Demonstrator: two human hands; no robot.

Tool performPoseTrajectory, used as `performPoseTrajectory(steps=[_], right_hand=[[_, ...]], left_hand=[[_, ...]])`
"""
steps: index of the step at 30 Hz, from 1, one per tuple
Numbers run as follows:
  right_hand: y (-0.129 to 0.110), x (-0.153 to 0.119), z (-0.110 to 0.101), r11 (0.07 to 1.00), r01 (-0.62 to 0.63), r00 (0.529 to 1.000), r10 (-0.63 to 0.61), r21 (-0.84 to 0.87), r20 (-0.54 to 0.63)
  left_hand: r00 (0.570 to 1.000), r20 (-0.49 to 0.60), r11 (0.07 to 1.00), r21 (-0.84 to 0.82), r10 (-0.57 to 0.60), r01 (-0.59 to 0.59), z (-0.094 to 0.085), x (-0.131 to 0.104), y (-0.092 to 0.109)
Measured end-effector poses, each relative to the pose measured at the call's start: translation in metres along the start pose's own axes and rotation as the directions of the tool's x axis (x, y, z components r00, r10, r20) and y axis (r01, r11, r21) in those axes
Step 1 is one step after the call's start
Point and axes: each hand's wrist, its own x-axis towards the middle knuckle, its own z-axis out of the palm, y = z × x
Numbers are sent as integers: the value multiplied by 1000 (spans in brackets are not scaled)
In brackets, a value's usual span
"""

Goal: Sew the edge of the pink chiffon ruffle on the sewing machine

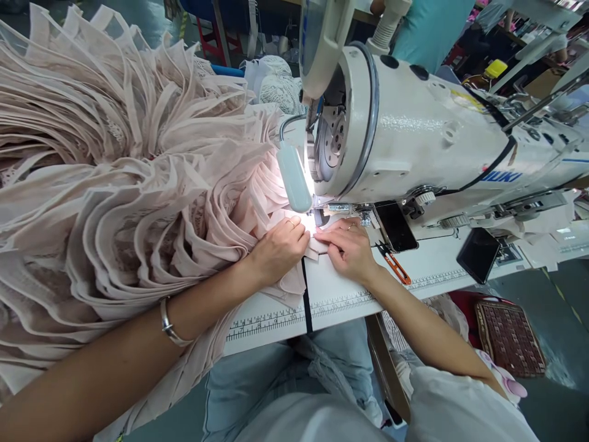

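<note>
My left hand is closed on a piece of pale pink fabric beside the needle area, its fingers curled and wearing a ring. Close to it on the right, my right hand has its fingers together on the same fabric, the index finger stretched toward the presser foot. A white sewing machine stands over both hands. Its small work lamp lights the fabric brightly, and glare hides the needle tip. Layered pale pink fabric pieces run from a large heap up to my left hand.
Orange-handled thread snips lie right of my right hand, near a dark phone. Another black device rests farther right. A printed ruler follows the table's front edge. White lace rolls sit behind the heap. A person in teal is beyond the machine.
</note>
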Motion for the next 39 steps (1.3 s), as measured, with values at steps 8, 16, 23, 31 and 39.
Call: performPoseTrajectory(steps=[8,16,23,31,39], right_hand=[[2,0,2,999,1,996,-5,37,86],[8,-2,7,992,-127,989,126,19,79],[9,-7,9,985,-136,985,123,107,123],[8,-3,9,993,-109,978,101,34,185],[6,6,9,988,-155,953,147,6,266]], left_hand=[[998,55,995,-95,-35,40,-2,-2,-2],[979,156,952,-256,-130,167,8,-19,-6],[969,215,956,-238,-121,172,12,-20,-8],[975,182,964,-205,-132,168,10,-16,-10],[982,79,979,-104,-170,178,7,-11,-7]])
